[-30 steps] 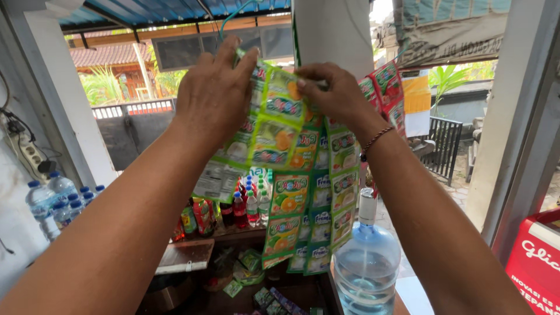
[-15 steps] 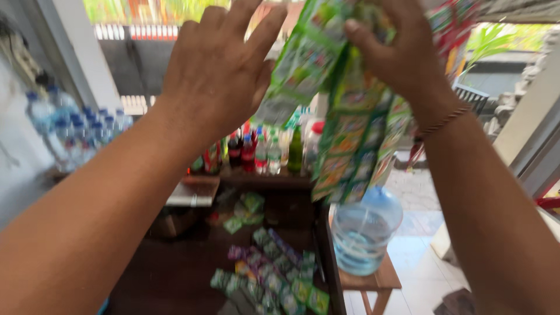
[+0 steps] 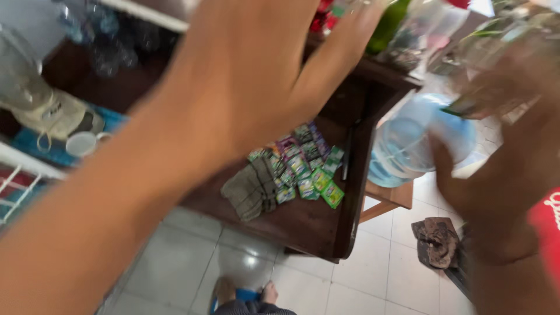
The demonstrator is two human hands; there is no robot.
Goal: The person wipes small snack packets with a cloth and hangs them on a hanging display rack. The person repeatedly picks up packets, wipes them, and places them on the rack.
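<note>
The left hand [image 3: 256,76] hangs released over the sachets [image 3: 291,172] on the dark table [image 3: 315,224]; the blurred right hand [image 3: 501,111], grip unclear, is near the water jug [image 3: 408,146].

Sachets [image 3: 297,169] crowding table [image 3: 309,224]; bare front

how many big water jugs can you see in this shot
1. The large clear blue water jug stands on a small wooden stool just right of the dark wooden table, partly behind the blurred right hand. The raised left hand may hide others.
</note>
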